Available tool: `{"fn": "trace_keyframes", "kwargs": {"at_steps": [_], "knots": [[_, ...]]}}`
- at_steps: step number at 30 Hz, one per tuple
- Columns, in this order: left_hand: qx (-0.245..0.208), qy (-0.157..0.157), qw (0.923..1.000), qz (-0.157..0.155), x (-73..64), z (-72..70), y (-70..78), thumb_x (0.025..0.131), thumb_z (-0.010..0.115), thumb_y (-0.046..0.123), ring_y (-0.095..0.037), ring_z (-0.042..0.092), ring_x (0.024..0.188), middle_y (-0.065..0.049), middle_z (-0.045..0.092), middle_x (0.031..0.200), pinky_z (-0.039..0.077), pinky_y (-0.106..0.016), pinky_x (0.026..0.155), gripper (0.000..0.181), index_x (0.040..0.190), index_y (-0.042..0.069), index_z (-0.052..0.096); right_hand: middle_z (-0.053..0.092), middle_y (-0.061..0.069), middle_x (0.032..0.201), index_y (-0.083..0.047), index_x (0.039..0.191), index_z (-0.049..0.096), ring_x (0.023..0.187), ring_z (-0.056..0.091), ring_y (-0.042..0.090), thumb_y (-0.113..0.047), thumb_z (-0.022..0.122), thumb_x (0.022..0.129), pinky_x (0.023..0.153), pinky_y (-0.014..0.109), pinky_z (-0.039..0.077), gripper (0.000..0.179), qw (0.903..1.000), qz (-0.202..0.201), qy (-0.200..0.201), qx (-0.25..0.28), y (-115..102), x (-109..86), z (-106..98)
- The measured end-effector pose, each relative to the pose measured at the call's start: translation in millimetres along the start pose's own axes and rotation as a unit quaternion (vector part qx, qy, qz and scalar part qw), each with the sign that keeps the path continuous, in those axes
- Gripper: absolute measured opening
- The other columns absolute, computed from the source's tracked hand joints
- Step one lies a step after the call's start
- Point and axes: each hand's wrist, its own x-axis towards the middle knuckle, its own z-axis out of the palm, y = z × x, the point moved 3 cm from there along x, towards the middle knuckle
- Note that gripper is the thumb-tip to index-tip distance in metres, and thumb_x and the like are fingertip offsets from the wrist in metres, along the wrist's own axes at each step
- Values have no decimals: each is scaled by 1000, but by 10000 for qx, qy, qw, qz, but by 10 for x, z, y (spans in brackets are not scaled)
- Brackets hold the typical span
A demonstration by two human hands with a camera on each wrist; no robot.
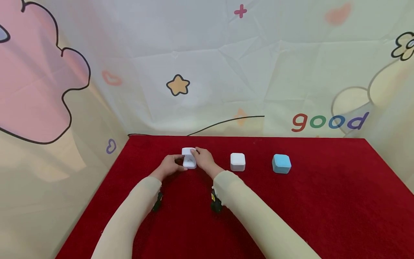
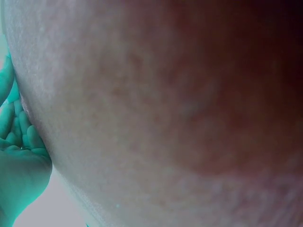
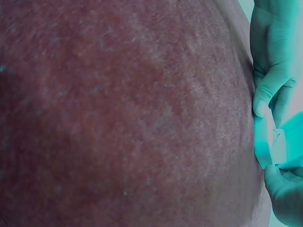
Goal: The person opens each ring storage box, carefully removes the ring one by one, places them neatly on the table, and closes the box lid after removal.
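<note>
A small white ring box (image 1: 189, 162) stands with its lid raised toward the left rear of the red table, its white interior facing the head camera. My left hand (image 1: 169, 166) grips the lower part from the left, thumb along the near side and fingers behind. From the right, my right hand (image 1: 204, 159) pinches the raised lid with thumb and fingers. In the right wrist view the open ring box (image 3: 265, 142) shows a small patterned detail inside, too faint to name. Red cloth fills most of both wrist views.
A closed white box (image 1: 237, 162) sits right of my right hand, and a light blue box (image 1: 281, 163) stands farther right. Red cloth (image 1: 330, 201) covers the table. A printed curtain (image 1: 207, 97) hangs behind its far edge.
</note>
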Motion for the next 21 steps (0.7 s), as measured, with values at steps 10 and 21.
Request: {"fn": "trace_keyframes", "kwargs": {"at_steps": [10, 21], "knots": [[42, -15, 10000, 3, 25, 1, -28, 91, 75, 13, -37, 51, 133, -24, 54, 150, 42, -51, 117, 60, 146, -2, 54, 51, 16, 156, -3, 153, 45, 139, 52, 32, -35, 46, 109, 119, 45, 44, 54, 9998, 107, 52, 159, -37, 5, -24], [1, -34, 10000, 9, 35, -10, -32, 91, 76, 12, -37, 51, 135, -23, 54, 151, 42, -51, 118, 61, 146, -2, 53, 55, 16, 152, -3, 150, 50, 133, 56, 30, -36, 47, 109, 115, 41, 47, 53, 9994, 208, 74, 260, -71, 14, -40]]}}
